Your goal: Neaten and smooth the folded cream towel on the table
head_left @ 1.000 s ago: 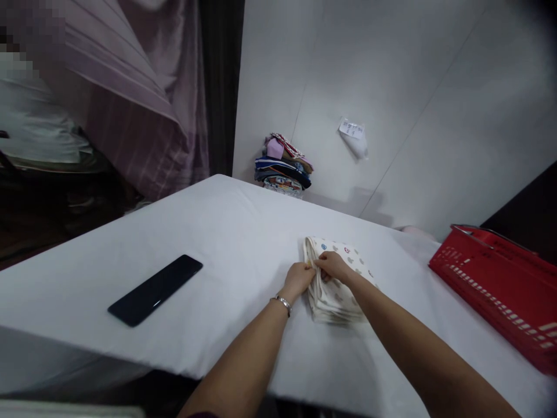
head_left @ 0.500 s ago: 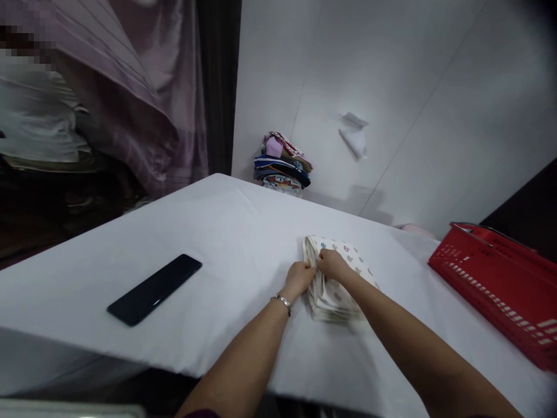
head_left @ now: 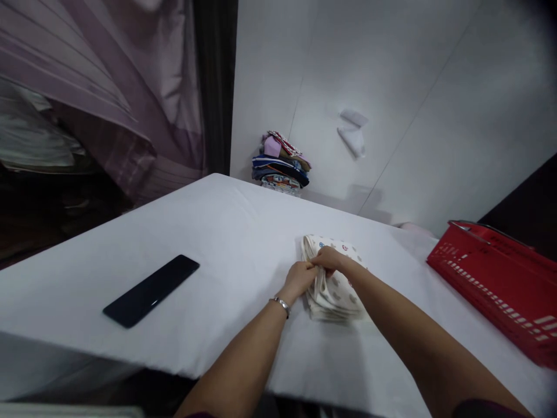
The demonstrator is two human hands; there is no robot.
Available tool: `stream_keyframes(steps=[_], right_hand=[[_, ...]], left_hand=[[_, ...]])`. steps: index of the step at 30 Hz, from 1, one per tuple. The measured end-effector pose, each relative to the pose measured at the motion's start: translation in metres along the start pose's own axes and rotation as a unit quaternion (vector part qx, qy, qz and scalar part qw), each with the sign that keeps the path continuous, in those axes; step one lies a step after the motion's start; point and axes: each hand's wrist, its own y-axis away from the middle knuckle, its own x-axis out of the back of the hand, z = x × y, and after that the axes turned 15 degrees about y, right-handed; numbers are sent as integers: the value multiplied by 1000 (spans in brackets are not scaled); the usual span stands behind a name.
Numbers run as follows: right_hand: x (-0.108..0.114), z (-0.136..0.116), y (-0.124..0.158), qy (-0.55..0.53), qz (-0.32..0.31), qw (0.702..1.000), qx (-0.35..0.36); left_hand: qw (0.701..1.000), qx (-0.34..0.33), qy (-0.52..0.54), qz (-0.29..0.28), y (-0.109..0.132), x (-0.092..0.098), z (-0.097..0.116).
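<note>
A folded cream cloth (head_left: 342,296) printed with grey shapes and small red and blue motifs lies in layers on the white-covered table (head_left: 226,244). My left hand (head_left: 301,277), a silver bracelet at its wrist, is closed on the cloth's left edge. Right beside it, my right hand (head_left: 329,259) pinches the same edge from above, its fingers meeting the left hand's. Part of the cloth is hidden under my right hand and forearm.
A black phone (head_left: 151,290) lies on the table to the left. At the right edge stands a red plastic basket (head_left: 500,284). Several folded clothes (head_left: 282,162) are stacked by the white wall (head_left: 383,69). A purple curtain (head_left: 169,116) hangs at the back left.
My right hand has shifted slightly left and down along the cloth's edge, up against my left hand. The left hand keeps its place. The curtain's folds hang differently.
</note>
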Motion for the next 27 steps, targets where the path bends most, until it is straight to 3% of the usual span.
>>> stream_keyframes(steps=[9, 19, 27], right_hand=[[-4, 4, 4, 48, 65, 997, 11], [-12, 2, -1, 148, 163, 975, 34], [-15, 5, -8, 106, 114, 987, 28]], left_hand=[[992, 61, -26, 110, -7, 17, -1], [997, 42, 19, 59, -6, 2, -1], [993, 58, 107, -4, -7, 1, -3]])
